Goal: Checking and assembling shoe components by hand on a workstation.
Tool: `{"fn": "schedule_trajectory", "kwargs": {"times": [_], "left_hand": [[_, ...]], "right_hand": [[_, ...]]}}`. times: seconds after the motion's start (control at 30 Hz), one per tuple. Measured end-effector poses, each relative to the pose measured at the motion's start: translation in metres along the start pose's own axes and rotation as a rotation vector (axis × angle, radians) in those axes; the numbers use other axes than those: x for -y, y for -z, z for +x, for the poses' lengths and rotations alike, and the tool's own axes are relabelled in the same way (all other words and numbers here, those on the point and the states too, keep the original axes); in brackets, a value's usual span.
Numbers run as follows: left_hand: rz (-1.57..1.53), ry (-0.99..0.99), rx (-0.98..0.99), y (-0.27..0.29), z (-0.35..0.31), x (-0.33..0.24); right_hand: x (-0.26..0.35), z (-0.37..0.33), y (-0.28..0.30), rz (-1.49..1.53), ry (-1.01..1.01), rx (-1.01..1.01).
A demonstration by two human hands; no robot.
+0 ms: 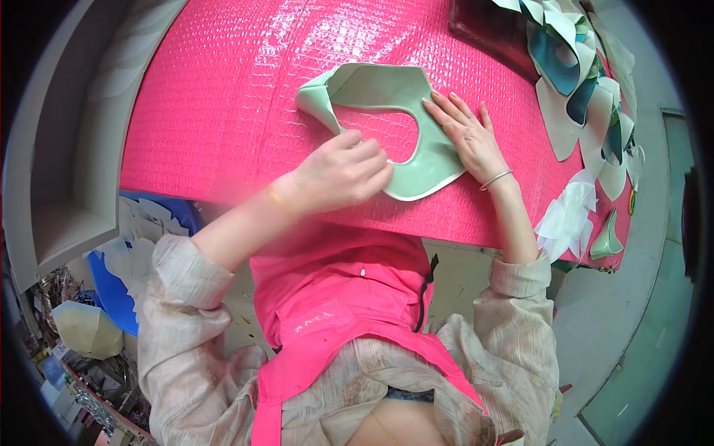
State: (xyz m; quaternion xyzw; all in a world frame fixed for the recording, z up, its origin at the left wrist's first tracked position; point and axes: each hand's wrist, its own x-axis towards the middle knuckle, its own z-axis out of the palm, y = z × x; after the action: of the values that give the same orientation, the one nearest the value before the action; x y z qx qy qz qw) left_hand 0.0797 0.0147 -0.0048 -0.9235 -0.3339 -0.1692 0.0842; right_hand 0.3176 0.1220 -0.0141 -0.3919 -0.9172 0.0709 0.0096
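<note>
A mint-green shoe upper point(430, 167) with a pale edge lies on the pink table covering point(216, 97). It curves round an oval opening, and its far left end stands up in a fold. My left hand point(342, 169) is closed at the near left edge of the opening, its fingers curled and pinching the edge there. The exact grip is hidden behind the knuckles. My right hand point(468, 137) lies flat on the right side of the upper with its fingers stretched out, pressing on the surface.
A heap of pale green and teal shoe uppers point(558, 63) is piled at the far right. White sheet-like pieces point(569, 215) and a small green folded piece point(606, 238) lie near the right edge. A grey shelf unit point(74, 171) borders the left, above a blue bin point(111, 290).
</note>
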Motion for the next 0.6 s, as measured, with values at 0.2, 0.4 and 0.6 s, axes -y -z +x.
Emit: {"fn": "schedule_trajectory", "kwargs": {"times": [0.2,0.4,0.6], "left_hand": [[-0.51,0.535,-0.457,0.039,0.04,0.021],[-2.04,1.136,-0.843,0.033,0.038,0.003],[-1.864,1.213,-0.903,0.037,0.014,0.011]], "right_hand": [[-0.007,-0.03,0.06,1.042,-0.361,-0.958],[0.1,-0.003,0.062,0.935,-0.085,-0.549],[0.112,0.013,0.051,1.016,-0.103,-0.081]]}}
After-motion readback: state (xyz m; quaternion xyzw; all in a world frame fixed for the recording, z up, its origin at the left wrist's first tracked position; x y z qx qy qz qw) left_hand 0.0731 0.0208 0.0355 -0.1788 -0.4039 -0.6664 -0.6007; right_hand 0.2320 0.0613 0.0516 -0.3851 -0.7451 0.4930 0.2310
